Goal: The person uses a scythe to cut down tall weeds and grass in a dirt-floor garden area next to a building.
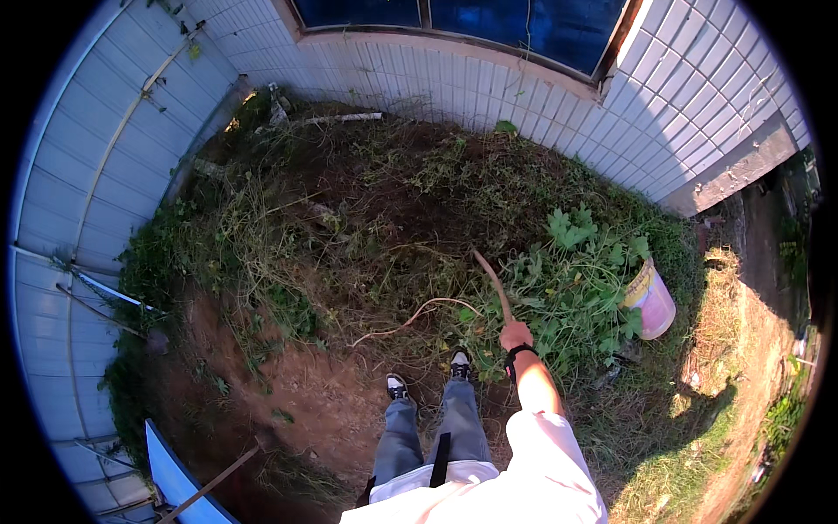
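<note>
My right hand (515, 334) is closed round a curved, brown wooden stick (494, 284). It reaches forward over dry weeds, and its far end comes close to the tangled stems. A dark band circles my right wrist. Just left of the hand, a thin, pale, bent stem (428, 304) lies across the weeds. Broad-leaved green plants (567, 262) spread to the right of the stick. Beyond them a pink and white bucket (656, 307) lies tipped over among the leaves. My left hand is out of view.
A white tiled wall (524, 96) with a blue-paned window (489, 17) stands ahead. Pale metal panels (96, 175) rise on the left. Bare soil (323, 402) lies left of my feet. A blue board (179, 476) and wooden pole (209, 485) are at lower left.
</note>
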{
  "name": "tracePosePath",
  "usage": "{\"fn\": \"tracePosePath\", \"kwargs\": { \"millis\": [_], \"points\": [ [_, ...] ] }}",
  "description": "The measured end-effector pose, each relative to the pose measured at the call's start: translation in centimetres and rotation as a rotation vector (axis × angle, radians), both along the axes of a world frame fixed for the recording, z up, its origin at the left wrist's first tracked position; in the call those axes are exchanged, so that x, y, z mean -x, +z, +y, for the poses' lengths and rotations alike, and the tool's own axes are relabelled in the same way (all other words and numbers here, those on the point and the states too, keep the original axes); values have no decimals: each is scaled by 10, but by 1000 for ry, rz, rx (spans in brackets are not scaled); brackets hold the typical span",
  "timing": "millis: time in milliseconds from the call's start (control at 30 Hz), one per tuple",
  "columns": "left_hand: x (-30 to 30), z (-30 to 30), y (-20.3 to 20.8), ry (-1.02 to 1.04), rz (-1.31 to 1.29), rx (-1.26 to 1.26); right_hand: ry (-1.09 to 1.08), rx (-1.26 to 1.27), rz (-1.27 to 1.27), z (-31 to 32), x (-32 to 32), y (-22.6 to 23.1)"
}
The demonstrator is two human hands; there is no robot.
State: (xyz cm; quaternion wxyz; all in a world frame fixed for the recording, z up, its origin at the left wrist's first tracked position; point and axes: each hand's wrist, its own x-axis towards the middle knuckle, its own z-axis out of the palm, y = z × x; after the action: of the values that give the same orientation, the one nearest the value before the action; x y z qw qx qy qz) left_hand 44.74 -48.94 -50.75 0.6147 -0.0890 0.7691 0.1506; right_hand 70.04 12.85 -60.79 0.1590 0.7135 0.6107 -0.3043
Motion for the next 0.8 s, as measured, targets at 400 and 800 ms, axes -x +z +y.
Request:
{"fn": "tracePosePath", "kwargs": {
  "millis": [400,800],
  "points": [
    [-25,360,63,-1289,457,-845,-186,-220,243,-137,-127,130],
    [-231,385,156,-1477,-427,-1720,-231,-73,5,-429,-188,263]
  ]
}}
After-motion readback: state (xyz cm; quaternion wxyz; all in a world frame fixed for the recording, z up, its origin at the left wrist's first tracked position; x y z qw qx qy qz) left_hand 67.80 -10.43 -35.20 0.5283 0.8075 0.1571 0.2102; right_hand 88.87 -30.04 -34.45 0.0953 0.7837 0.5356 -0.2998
